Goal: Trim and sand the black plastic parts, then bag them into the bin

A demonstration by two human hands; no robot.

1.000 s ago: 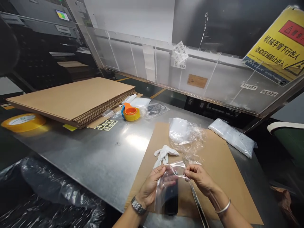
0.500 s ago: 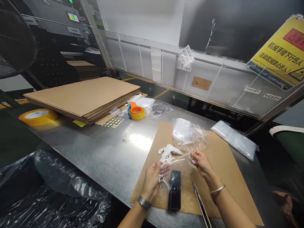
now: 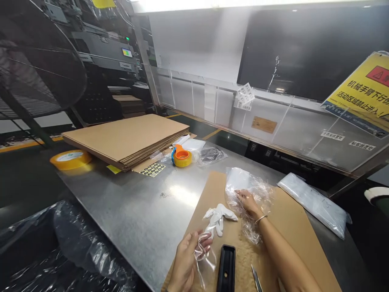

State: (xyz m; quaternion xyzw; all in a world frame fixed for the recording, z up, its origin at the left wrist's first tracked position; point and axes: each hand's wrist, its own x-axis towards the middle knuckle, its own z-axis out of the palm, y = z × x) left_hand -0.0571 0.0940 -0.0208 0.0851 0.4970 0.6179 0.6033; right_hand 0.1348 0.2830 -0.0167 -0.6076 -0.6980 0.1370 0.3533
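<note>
My left hand (image 3: 187, 259) is closed on a thin clear plastic bag (image 3: 206, 263) that hangs loosely below its fingers. Farther forward, my right hand (image 3: 247, 201) has its fingers bunched on the film of a crumpled clear plastic bag (image 3: 252, 231) at a pile of clear bags (image 3: 238, 178). A white glove (image 3: 219, 217) lies on the cardboard between the hands. Below it sits a long black tray-like part (image 3: 226, 267) with a small hole in its floor. To its right are metal tweezers (image 3: 255, 279), partly cut off by the frame edge.
A cardboard sheet (image 3: 291, 235) covers part of the metal table (image 3: 121, 211). Stacked cardboard (image 3: 130, 134), a yellow tape roll (image 3: 69, 159), an orange tape dispenser (image 3: 182, 156) and a sticker sheet (image 3: 152, 169) lie left. A wrapped white pack (image 3: 314, 202) is right; a black bag (image 3: 75, 247) hangs lower left.
Both hands were stretching clear film above the black part. My right hand has moved forward to the bag pile; my left keeps the bag. The camera view has tilted up.
</note>
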